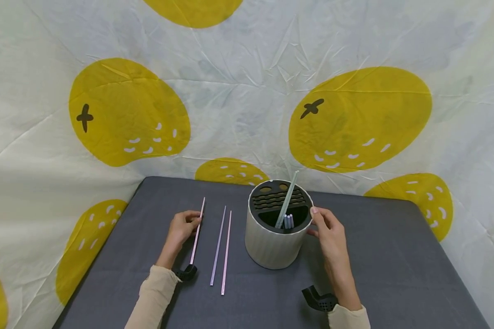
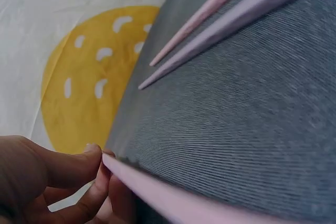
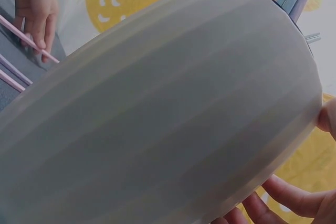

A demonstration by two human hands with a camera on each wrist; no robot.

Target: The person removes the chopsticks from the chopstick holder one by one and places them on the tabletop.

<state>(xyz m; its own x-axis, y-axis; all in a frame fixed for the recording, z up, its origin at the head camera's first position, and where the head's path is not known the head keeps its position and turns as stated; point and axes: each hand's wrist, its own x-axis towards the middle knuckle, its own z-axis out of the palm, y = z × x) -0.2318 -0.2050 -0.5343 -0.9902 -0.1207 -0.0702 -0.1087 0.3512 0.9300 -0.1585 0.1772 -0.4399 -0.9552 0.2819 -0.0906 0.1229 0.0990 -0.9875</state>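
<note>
My left hand [image 1: 183,228] pinches a pink chopstick [image 1: 195,245] between thumb and fingers near its far end. Just right of it, a lilac chopstick [image 1: 217,249] and another pink chopstick [image 1: 226,253] lie side by side on the cloth. A cream, ribbed utensil holder [image 1: 273,251] with a black slotted top stands further right. My right hand [image 1: 331,235] grips its right side, thumb at the rim and fingers against the wall, as the right wrist view shows. Pale green chopsticks [image 1: 287,199] lean up out of its front opening, beside several short lilac ends [image 1: 288,221].
A dark grey cloth [image 1: 378,256] covers the table. Behind it hangs a white curtain [image 1: 238,109] with yellow fruit prints, close to the table's back edge. Black wrist mounts [image 1: 319,301] sit at both wrists.
</note>
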